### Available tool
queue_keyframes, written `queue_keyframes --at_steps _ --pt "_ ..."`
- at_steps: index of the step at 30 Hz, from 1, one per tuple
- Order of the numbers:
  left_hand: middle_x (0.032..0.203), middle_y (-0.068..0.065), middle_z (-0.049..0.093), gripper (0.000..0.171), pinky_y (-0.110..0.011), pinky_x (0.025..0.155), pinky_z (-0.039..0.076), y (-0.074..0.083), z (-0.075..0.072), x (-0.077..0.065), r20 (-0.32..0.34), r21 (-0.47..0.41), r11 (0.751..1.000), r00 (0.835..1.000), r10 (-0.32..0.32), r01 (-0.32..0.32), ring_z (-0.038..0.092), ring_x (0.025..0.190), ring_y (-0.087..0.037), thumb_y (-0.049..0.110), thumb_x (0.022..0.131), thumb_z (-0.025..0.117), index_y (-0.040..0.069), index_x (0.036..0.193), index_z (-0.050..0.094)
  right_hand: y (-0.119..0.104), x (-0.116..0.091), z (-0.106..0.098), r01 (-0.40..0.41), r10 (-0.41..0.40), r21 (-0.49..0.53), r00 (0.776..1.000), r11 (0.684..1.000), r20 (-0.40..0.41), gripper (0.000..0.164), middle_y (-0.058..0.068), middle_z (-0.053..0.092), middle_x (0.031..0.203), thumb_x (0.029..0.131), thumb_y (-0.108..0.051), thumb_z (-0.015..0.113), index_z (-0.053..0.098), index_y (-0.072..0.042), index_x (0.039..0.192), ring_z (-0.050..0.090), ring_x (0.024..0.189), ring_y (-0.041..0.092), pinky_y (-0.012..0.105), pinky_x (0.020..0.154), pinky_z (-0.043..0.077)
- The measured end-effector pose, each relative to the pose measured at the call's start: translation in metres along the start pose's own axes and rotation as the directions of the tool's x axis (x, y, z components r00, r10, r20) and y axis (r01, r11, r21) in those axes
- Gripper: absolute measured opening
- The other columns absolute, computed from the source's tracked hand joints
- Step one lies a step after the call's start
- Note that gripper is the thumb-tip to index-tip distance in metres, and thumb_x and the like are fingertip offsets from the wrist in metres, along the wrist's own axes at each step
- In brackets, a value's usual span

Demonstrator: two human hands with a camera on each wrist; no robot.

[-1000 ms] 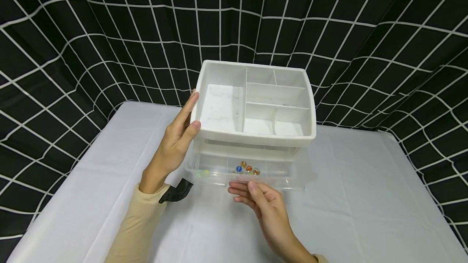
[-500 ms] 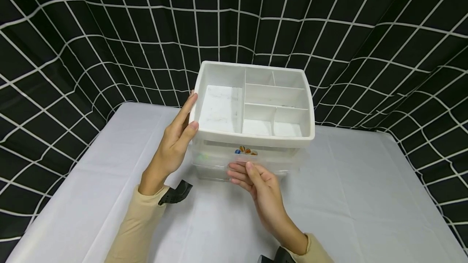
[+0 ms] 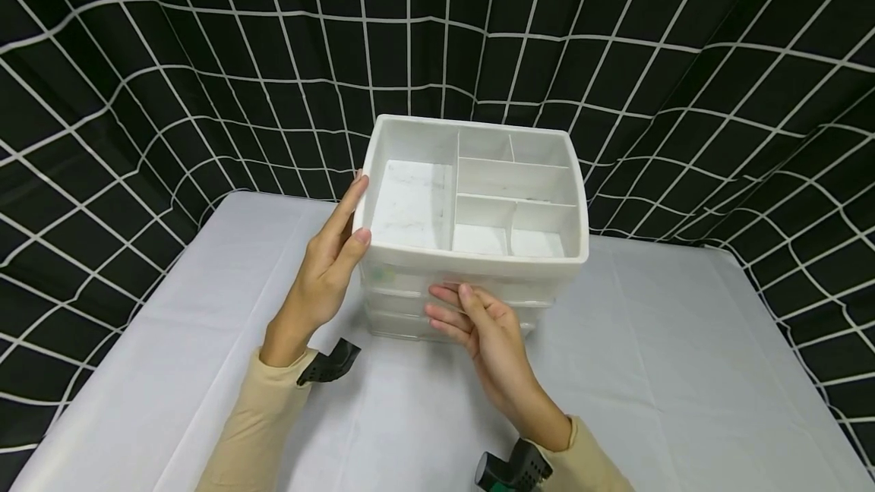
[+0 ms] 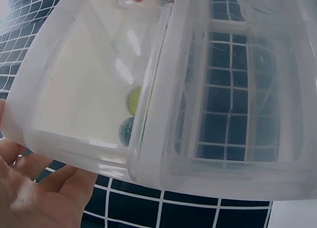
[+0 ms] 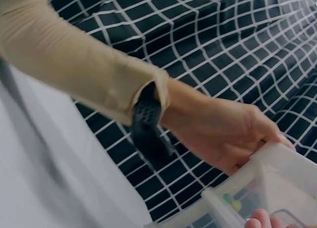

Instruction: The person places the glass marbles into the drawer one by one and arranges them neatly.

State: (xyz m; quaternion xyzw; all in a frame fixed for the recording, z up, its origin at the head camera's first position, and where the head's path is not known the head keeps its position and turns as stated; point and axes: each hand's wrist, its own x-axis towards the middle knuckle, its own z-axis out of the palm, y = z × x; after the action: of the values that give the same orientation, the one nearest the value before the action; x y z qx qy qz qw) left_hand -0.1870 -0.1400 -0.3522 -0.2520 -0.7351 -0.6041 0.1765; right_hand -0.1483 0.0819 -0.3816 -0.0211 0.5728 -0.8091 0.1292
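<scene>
A white drawer organizer with translucent drawers and a divided top tray stands mid-table in the head view. Its left side is gripped by my left hand, thumb on the front corner and fingers along the side; some fingers are hidden. My right hand is at the front of the upper drawer, its thumb and fingers around the clear pull tab. That drawer sits pushed in. Through its plastic in the left wrist view show a yellow-green marble and a bluish marble.
The organizer stands on a white cloth-covered table. A black curtain with white grid lines surrounds the table at the back and sides. Black wrist mounts are on both sleeves. Lower drawers sit beneath the upper one.
My right hand has moved away from me, pushing the pulled-out upper drawer into the organizer. The several marbles in it went in too and are now mostly hidden in the head view. My left hand stays put.
</scene>
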Motion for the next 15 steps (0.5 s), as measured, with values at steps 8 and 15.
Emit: queue_keyframes --at_steps 8,15 --pt "0.165 -0.005 0.024 0.059 -0.019 0.120 0.028 -0.0020 0.0000 0.0000 -0.019 0.025 0.999 1.000 0.021 -0.021 0.025 0.152 -0.018 0.001 0.102 0.040 0.009 0.158 0.025 -0.0050 0.0001 0.0006 -0.059 0.059 0.008 0.998 0.998 -0.009 0.043 0.014 0.068 0.126 0.106 -0.024 0.047 0.050 0.007 0.136 0.076 0.088 0.014 0.030 0.084 0.060" --pt "0.165 -0.007 0.025 0.059 -0.023 0.124 0.020 -0.0056 0.0003 -0.0003 -0.040 0.082 0.995 0.997 0.058 -0.055 0.018 0.154 -0.018 0.000 0.101 0.041 0.006 0.157 0.024 -0.0063 -0.0067 -0.0060 -0.061 0.059 -0.034 0.997 0.998 -0.049 0.043 0.008 0.073 0.116 0.104 -0.024 0.051 0.053 0.005 0.134 0.076 0.084 0.014 0.030 0.082 0.061"
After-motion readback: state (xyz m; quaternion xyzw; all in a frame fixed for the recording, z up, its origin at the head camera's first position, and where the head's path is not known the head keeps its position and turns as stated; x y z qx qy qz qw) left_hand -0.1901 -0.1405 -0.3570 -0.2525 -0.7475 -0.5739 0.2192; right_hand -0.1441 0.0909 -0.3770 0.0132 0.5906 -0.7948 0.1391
